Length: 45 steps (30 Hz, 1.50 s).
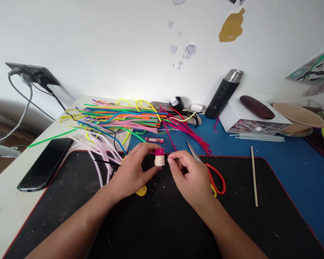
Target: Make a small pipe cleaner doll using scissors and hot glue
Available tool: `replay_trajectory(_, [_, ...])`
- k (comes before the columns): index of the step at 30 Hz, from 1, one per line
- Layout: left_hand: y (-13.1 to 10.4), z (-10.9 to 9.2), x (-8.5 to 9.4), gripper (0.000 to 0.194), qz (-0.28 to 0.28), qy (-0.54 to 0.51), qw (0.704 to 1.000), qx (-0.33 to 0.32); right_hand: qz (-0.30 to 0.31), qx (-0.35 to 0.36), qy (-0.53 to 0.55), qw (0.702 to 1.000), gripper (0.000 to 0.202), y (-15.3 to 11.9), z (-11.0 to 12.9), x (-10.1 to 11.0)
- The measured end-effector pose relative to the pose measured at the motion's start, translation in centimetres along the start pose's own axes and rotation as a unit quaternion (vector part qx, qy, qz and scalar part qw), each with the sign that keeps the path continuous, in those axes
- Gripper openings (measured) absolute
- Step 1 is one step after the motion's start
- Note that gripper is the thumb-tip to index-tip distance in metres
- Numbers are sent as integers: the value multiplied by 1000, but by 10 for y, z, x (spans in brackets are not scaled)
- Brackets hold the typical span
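Observation:
Between the thumb and fingers of my left hand [135, 167] is a small wound coil of pipe cleaner [159, 157], magenta at the top and cream below, held upright above the black mat. Just right of it, my right hand [190, 171] is closed in a pinch, apart from the coil. A thin dark tip shows at its fingertips, too small to name. Red-handled scissors [216, 178] lie partly behind my right hand. Something yellow [142, 190] pokes out under my left hand, mostly hidden.
Pipe cleaners [124, 115] in many colours are heaped at the back. A phone [45, 165] lies at left, a wooden stick [254, 176] at right. Behind stand a black flask [223, 95] and a white box [248, 118]. A pink tube [154, 140] lies beyond the mat [156, 223].

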<state>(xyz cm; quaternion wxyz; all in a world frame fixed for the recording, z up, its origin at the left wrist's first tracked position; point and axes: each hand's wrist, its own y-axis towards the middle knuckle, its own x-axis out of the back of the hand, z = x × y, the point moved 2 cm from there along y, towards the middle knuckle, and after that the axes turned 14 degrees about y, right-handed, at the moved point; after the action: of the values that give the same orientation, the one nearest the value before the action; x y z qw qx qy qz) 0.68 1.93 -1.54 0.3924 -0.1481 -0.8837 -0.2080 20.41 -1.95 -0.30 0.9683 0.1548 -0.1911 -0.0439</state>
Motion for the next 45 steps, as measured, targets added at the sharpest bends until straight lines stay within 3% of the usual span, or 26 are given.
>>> replay_trajectory(32, [-2,-4,3,37,-29,38,998,-40,6,30,-18,999,13,-3,4,1])
replay_trajectory(45, [-2,-2,2,39,-34,55,997,-47,12,83,-48,995,12,-5,4,-1])
